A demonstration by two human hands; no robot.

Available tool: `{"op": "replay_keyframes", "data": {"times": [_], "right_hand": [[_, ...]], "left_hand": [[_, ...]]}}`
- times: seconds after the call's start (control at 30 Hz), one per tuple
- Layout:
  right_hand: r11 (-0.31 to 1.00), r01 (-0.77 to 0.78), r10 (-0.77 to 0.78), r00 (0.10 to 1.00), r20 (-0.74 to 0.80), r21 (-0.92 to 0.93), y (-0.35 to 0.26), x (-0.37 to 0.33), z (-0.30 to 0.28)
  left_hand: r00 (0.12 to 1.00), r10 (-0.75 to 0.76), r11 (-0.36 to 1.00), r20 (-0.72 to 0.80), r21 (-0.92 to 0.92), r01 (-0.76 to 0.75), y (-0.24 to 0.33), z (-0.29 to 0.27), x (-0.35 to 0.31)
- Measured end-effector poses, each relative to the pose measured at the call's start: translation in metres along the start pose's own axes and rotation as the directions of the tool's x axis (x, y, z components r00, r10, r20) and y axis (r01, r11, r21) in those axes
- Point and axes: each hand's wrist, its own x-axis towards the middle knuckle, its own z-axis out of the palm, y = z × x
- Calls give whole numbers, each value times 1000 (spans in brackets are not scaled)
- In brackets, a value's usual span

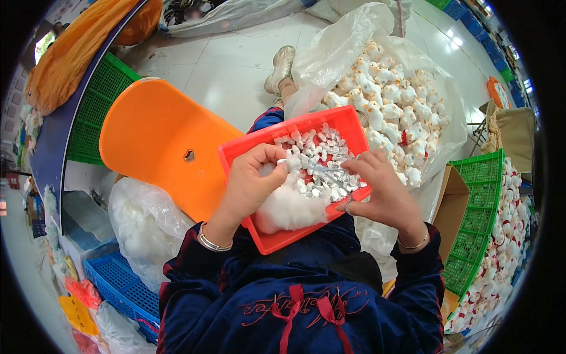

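On my lap rests a red plastic tray [349, 121]. Small white plush pieces [336, 147] lie loose in its far part, and a wad of white stuffing [289, 209] fills its near left side. Above the tray my left hand [256, 177] is closed, thumb and forefinger pinching a small white plush piece [290, 160] beside a tuft of stuffing. My right hand [380, 189] has its fingers in the loops of a slim scissor-handled metal tool [323, 169], which points toward my left hand. Whether it is forceps or scissors is unclear.
An orange chair [156, 127] stands to the left, above a clear bag of stuffing [138, 221] and a blue crate [121, 283]. Far right, a big clear bag [348, 35] holds white plush toys [407, 106]. Green crates [471, 227] and more plush toys [501, 248] line the right.
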Motion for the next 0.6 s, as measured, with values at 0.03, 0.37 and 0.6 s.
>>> {"op": "replay_keyframes", "data": {"times": [0.03,0.37,0.6], "right_hand": [[1000,19,-19,1000,14,-3,-1,1,4],[981,-16,31,997,74,-193,-1,-2,3],[971,39,-14,994,105,-236,-8,4,2]], "left_hand": [[999,48,998,-13,45,-47,0,1,-1],[997,-49,994,61,-98,54,0,1,-1],[985,-104,992,138,-57,113,-3,-3,3]]}}
